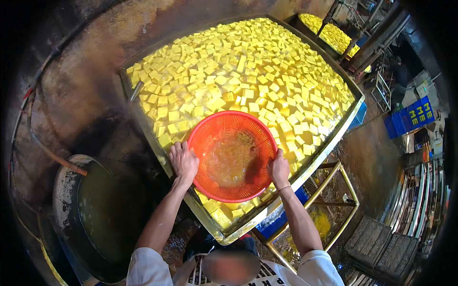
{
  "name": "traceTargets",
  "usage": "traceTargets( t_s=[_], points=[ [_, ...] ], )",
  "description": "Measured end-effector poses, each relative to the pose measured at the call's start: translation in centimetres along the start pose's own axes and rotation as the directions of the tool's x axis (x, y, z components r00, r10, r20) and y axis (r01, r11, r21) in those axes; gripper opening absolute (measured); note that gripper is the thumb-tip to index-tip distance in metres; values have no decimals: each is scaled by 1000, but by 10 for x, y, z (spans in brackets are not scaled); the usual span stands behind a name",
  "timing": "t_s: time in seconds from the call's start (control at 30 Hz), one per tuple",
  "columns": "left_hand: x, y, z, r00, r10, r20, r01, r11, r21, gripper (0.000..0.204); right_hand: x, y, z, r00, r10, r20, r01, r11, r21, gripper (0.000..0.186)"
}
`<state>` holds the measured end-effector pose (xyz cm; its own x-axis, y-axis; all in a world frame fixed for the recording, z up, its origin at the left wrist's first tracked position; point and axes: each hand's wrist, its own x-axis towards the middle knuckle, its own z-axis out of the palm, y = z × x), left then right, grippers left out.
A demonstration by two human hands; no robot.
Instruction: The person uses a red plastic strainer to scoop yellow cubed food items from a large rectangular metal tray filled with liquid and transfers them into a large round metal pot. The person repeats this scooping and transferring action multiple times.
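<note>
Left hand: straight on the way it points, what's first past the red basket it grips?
Probably the yellow blocks just ahead of the left hand, outside the red basket; its height above them is unclear.

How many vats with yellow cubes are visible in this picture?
2: the large vat at the centre, with the red colander at its near end, and the far vat at upper right, partly behind posts. More may be hidden.

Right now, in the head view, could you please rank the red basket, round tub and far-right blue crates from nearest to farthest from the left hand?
1. Red basket, gripped by the left hand.
2. Round tub, lower left.
3. Blue crates, far right.
</note>
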<state>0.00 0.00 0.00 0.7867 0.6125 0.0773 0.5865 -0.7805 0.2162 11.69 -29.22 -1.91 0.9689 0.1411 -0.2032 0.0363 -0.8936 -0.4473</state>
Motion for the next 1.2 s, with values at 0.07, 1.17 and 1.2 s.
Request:
traceTargets(
  t_s=[0.07,1.17,1.2],
  points=[
    [-17,-6,-9,997,51,49,-56,993,104,33,-28,10,19,1000,19,19,-18,1000,-16,47],
    [-37,-100,-140,960,4,-280,-66,975,-210,79,51,-45,-145,984,112,-142,92,366,926,63],
    [-34,-90,-143,954,17,-301,-75,980,-183,76,81,-31,-157,974,20,-224,198,393,898,62]
  ],
)
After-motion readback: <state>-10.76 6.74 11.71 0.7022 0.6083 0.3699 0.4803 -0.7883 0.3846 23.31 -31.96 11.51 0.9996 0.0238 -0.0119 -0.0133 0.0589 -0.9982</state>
